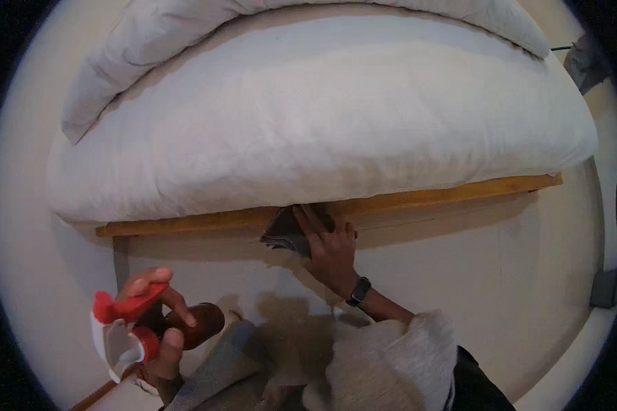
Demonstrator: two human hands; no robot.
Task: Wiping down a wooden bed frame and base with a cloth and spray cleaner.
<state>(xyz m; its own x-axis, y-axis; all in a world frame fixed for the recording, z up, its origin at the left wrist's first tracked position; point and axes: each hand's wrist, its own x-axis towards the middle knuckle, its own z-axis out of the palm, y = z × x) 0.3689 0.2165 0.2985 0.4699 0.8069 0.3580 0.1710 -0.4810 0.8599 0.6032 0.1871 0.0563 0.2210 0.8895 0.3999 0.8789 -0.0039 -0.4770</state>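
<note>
My right hand [334, 251], with a dark watch band on its wrist, presses a dark grey cloth [285, 234] against the wooden rail [416, 199] of a bed. Its fingertips reach the rail just under the mattress edge, and part of the cloth is hidden beneath the hand. At the lower left, my left hand [170, 354] grips a spray bottle [205, 326] with a dark brown body. The bottle lies tilted, its red and white trigger head [128, 308] towards the left and apart from the bed.
A mattress in a white cover [313, 113] overhangs the rail. White bedding [149, 56] lies along its far side. Below the rail stretches a pale floor [442, 272]. A small grey box [605, 287] is at the right edge, and a grey bundle [587, 64] at the upper right.
</note>
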